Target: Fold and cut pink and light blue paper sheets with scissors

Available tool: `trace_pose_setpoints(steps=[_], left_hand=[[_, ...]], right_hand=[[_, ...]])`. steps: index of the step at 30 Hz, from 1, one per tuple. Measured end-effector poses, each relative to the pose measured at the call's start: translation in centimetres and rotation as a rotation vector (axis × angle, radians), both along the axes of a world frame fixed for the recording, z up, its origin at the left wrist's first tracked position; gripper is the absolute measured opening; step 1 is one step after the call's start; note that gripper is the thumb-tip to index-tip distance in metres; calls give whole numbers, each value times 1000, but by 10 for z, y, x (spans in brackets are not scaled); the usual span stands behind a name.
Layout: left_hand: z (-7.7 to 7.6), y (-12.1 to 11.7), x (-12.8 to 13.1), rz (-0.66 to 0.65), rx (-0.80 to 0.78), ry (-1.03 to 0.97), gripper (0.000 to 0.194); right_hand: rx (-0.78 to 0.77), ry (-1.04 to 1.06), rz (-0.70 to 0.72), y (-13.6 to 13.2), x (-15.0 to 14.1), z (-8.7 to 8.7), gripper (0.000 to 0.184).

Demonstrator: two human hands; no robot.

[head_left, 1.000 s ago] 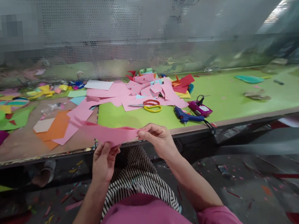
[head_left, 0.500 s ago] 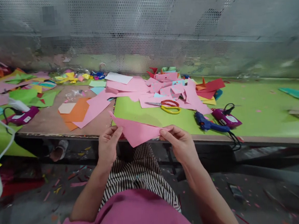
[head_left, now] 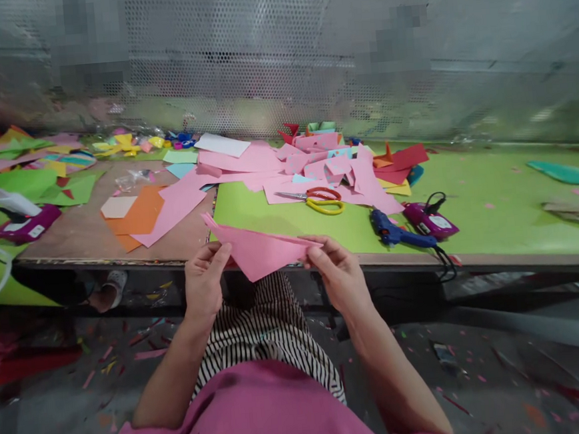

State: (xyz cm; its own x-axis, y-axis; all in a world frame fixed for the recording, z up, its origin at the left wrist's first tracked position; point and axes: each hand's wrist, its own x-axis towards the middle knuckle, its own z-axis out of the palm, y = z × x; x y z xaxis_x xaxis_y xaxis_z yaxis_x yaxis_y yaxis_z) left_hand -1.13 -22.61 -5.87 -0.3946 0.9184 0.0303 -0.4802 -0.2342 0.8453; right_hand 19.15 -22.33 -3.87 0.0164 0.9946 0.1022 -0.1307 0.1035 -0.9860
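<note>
Basically, perforated metal panel [head_left: 236, 54] is standing along the far side, and the table [head_left: 495, 221] is running across in front of it, green-covered on the right, brown in a section left of center. Striped trousers [head_left: 265, 353] are showing just below the near edge. On the table, pink paper pile [head_left: 325, 160] is sitting mid-back, sheets overlapping. Hands next: left hand [head_left: 206, 284] is pinching the left end of the folded pink sheet [head_left: 259, 253], right hand [head_left: 339, 273] is pinching its right tip, both thumb on top. That sheet is hanging between them at the table's near edge, two layers showing at the upper left, one corner pointing down; can't tell if it's touching the edge. Orange sheet [head_left: 146, 215] is lying left on the brown part, pale piece [head_left: 119, 206] partly covering it. Teal leaf shape [head_left: 564, 173] is lying far right. Blue glue gun [head_left: 396, 234] is resting right of the hands, purple box [head_left: 430, 222] sitting just beside it. Scissors [head_left: 307, 197] are lying at the pile's front, red and yellow handles pointing right.
</note>
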Motion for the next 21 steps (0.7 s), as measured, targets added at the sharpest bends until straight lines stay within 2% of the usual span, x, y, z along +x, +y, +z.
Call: trace_pose_setpoints(steps=[4, 8, 14, 21], left_hand=[[0, -3, 7, -31, 15, -14, 40], [-4, -6, 10, -48, 4, 2, 39], [-8, -7, 10, -25, -19, -10, 44], [-8, -6, 11, -32, 7, 0, 40]], right_hand=[[-73, -12, 109, -4, -19, -3, 35], [-74, 37, 42, -7, -34, -6, 28], [-97, 72, 29, -8, -33, -6, 28], [-86, 109, 57, -6, -31, -11, 23]])
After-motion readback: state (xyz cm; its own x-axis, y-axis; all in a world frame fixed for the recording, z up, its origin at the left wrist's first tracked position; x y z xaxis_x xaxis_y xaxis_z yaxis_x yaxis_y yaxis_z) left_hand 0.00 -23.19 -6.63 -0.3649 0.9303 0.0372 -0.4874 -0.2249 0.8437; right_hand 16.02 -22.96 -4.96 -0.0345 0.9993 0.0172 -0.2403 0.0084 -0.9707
